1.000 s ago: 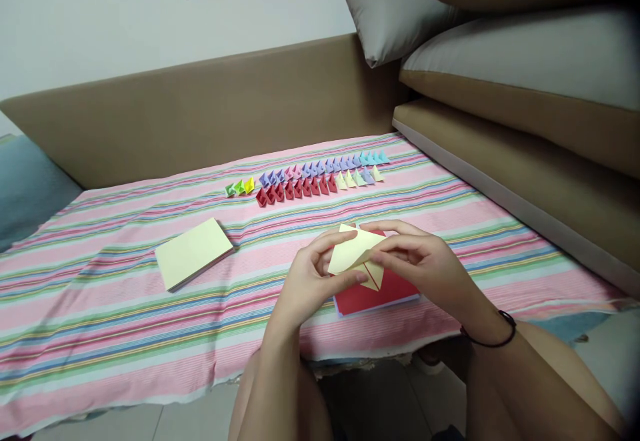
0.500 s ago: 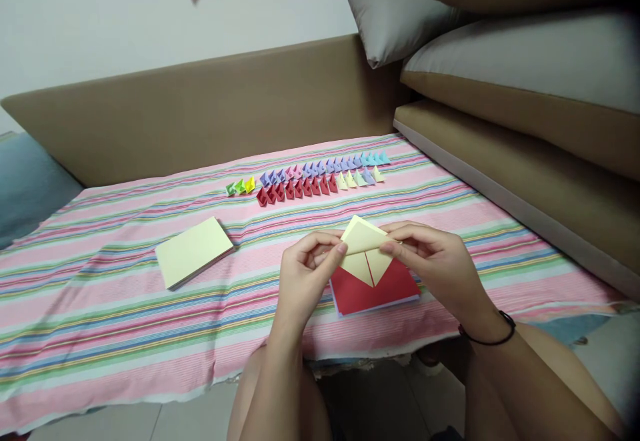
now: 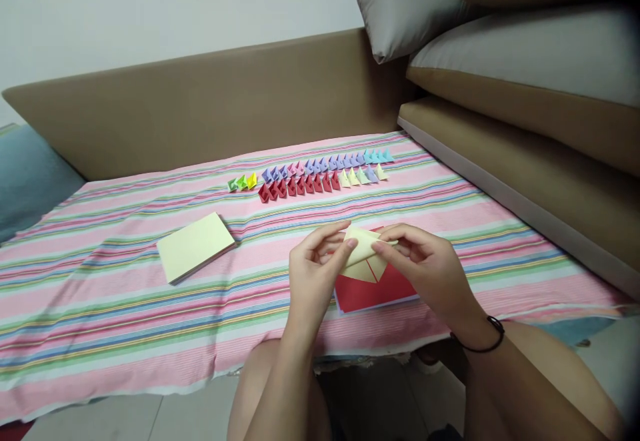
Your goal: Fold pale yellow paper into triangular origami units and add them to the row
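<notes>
Between my two hands is a folded piece of pale yellow paper (image 3: 361,269), held above a stack of red paper (image 3: 373,295) with a lilac edge showing under it. My left hand (image 3: 316,254) pinches its left side, thumb on top. From the right, my right hand (image 3: 424,253) grips the other side with the thumb pressed on the upper fold. Two lower flaps of the paper meet at a slit where red shows through. The fingers behind the paper are partly hidden.
A stack of pale yellow sheets (image 3: 196,247) lies to the left on the striped cloth (image 3: 125,321). Farther back stand rows of small folded paper boats (image 3: 300,186) in several colours. Grey and brown cushions (image 3: 520,61) are piled at the right, beside the brown backrest (image 3: 225,101).
The top of the yellow paper has been bent down and its pointed peak no longer stands up. Both hands have drawn closer together. The view has shifted slightly.
</notes>
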Motion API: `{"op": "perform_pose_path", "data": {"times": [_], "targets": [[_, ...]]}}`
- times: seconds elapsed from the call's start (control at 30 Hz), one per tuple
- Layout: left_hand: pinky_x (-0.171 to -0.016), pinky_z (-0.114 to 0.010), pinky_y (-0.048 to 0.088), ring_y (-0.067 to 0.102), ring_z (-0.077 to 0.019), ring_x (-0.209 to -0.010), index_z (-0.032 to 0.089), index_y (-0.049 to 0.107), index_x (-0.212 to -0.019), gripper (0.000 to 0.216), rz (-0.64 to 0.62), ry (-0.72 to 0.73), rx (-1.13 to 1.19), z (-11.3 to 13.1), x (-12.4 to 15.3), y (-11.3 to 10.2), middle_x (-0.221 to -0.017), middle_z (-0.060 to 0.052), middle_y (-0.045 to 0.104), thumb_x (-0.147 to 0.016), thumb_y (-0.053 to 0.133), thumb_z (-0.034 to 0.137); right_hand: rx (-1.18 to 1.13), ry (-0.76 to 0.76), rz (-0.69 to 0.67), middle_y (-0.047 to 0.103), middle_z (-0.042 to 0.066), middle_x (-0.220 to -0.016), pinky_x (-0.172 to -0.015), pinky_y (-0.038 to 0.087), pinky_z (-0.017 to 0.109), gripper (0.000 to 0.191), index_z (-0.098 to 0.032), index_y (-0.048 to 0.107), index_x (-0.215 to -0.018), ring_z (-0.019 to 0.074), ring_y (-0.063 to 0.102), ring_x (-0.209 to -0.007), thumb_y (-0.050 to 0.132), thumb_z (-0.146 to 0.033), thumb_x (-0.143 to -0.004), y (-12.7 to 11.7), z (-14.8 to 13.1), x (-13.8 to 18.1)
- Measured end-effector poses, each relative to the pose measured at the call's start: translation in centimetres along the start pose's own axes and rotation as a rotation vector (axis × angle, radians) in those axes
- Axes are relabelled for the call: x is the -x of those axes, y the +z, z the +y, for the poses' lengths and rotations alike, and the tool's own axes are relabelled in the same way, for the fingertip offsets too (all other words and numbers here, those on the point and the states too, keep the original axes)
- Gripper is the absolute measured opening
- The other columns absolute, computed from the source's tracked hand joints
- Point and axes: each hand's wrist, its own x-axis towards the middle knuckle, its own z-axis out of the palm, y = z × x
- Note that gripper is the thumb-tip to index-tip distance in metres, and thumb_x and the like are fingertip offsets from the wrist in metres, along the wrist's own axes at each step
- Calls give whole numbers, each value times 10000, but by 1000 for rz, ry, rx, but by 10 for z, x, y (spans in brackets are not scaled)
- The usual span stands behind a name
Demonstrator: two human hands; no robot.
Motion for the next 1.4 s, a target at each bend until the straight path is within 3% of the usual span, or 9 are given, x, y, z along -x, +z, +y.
{"op": "perform_pose_path", "data": {"times": [0.3,0.63,1.2,1.4], "targets": [[-689,-196,521,654,-129,-776,185,717,-911,232,0,18,13,-2,1,3,-846,-43,713,-689,722,251,-3,54,102,604,-4,-766,-614,471,224,87,-208,614,-788,134,583,-721,653,-285,-778,9,-3,2],[-611,-208,529,669,-146,-683,156,729,-809,210,56,-57,16,0,2,4,-745,-49,726,-631,762,263,66,81,134,584,-5,-700,-550,432,240,134,-202,589,-768,133,550,-637,644,-323,-781,11,-1,5],[-579,-232,532,670,-172,-660,148,741,-745,181,104,-82,-45,3,3,5,-692,-56,721,-632,756,288,72,83,139,598,3,-702,-548,446,242,143,-205,575,-747,144,571,-644,640,-328,-780,12,-4,6],[-582,-236,523,662,-173,-667,138,737,-745,195,84,-104,-39,1,2,4,-695,-62,714,-641,748,303,-16,83,148,629,19,-790,-630,500,255,163,-208,567,-816,164,623,-744,661,-328,-759,14,-2,5]]}}
